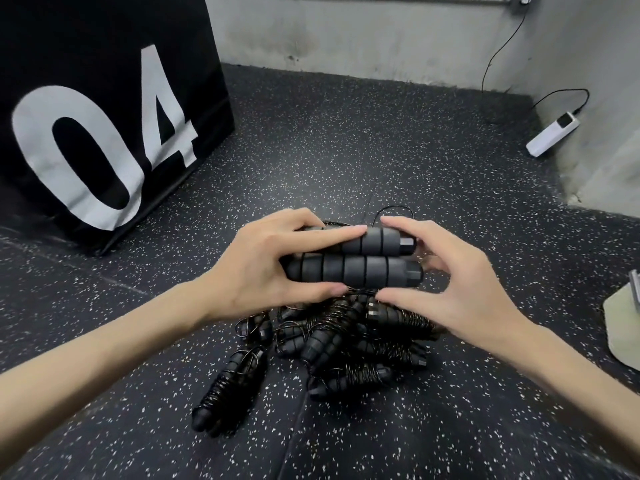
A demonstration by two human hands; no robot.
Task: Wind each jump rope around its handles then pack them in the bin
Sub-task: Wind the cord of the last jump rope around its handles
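Observation:
Two black foam jump rope handles (353, 271) lie side by side, held level above the floor. My left hand (263, 265) grips their left ends, thumb underneath and fingers over the top. My right hand (446, 282) curls around their right ends, its fingers close to the end caps; its contact is hard to judge. Thin black rope (394, 211) loops out behind the handles. Below them a pile of wound jump ropes (349, 334) rests on the floor, with one wound pair (228, 386) lying apart at the left.
A black box marked 04 (104, 133) stands at the left on the speckled rubber floor (311, 150). A white power strip (552, 135) with its cable lies by the right wall. A pale flat object (623, 327) sits at the right edge.

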